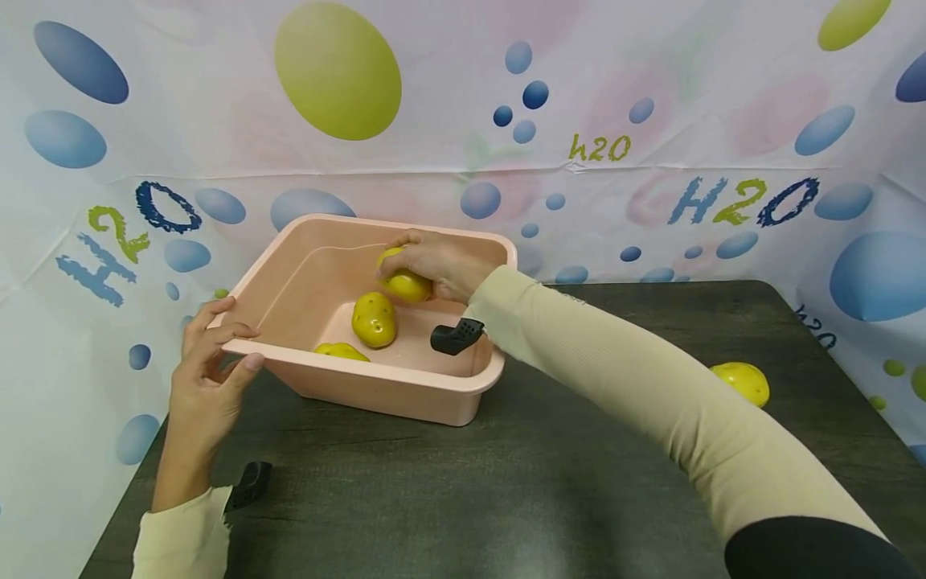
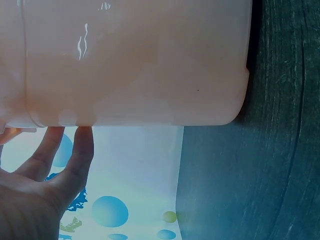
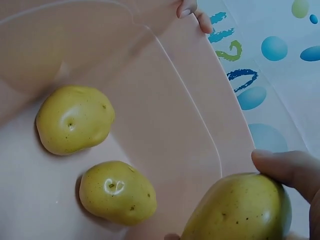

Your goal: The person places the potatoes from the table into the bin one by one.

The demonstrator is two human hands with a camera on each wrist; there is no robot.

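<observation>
A yellow potato [image 1: 407, 283] is held by my right hand [image 1: 437, 261], raised inside the pink plastic basin [image 1: 376, 376]. The right wrist view shows thumb and fingers around this potato [image 3: 240, 210]. Below it, two more potatoes lie on the basin floor: one near the middle [image 1: 374, 320], the other [image 1: 340, 351] partly hidden by the near wall. My left hand [image 1: 210, 378] grips the basin's left corner at the rim, and the left wrist view has its fingers [image 2: 84, 150] against the basin wall [image 2: 140, 75].
Another potato [image 1: 741, 383] lies on the dark wood table [image 1: 579, 482] at the right, partly covered by the right forearm. Behind the table hangs a white cloth [image 1: 434, 104] printed with bubbles and H2O lettering. A black strap piece [image 1: 457, 336] sits at the right wrist.
</observation>
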